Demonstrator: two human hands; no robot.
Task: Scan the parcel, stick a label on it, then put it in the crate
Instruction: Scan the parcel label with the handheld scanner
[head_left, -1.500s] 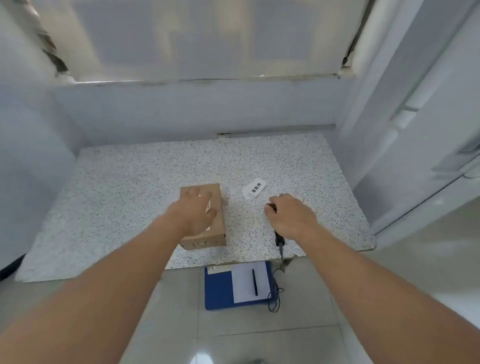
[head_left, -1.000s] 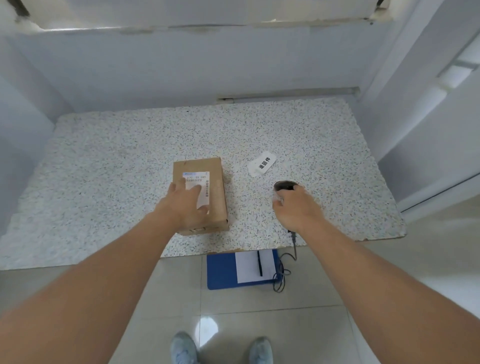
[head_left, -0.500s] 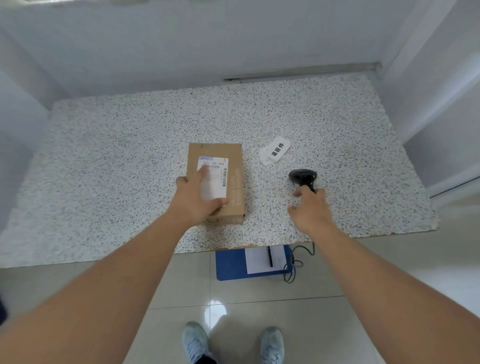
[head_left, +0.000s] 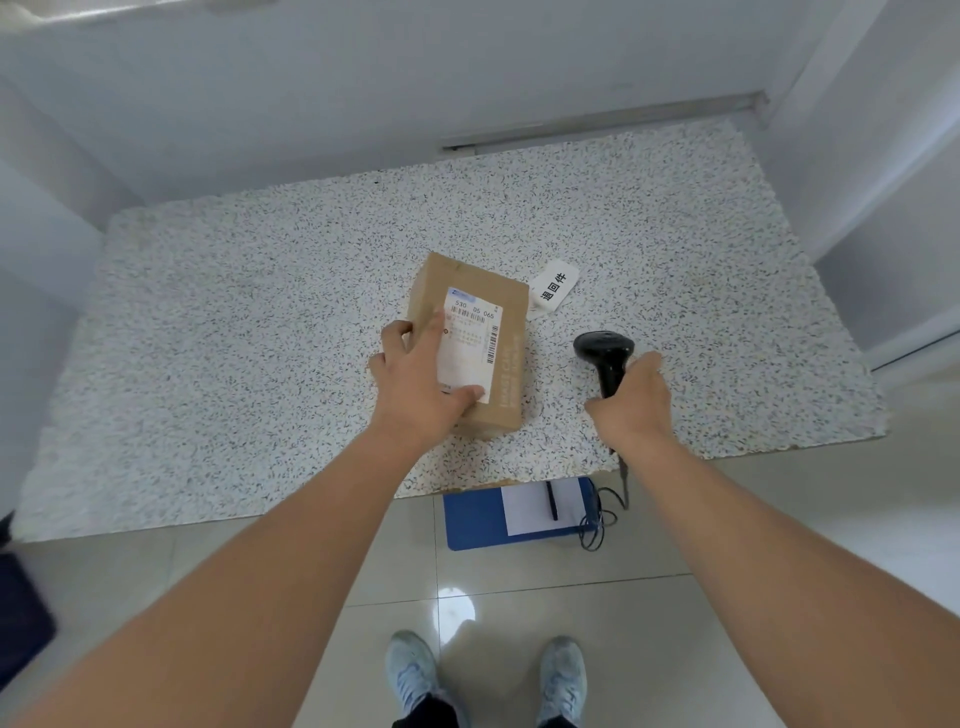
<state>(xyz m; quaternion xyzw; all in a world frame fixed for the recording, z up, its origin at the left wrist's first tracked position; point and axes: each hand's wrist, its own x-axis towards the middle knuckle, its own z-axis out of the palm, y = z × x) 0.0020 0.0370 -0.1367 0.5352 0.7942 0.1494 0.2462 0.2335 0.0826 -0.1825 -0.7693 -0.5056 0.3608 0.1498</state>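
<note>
A brown cardboard parcel with a white barcode sheet on top sits near the middle of the speckled counter. My left hand grips its near left part, thumb across the sheet, and the parcel's far end is tilted up. My right hand is closed around the handle of a black barcode scanner, whose head stands up right of the parcel. A white label with black characters lies on the counter just behind the parcel's right corner.
A blue crate stands on the tiled floor under the counter's front edge, holding a white sheet and a pen. The scanner cable hangs down beside it. Walls close the counter at the back, left and right. My shoes show below.
My left hand has slid back on the parcel and lifted and turned its far end. My right hand has closed on the scanner and raised its head off the counter.
</note>
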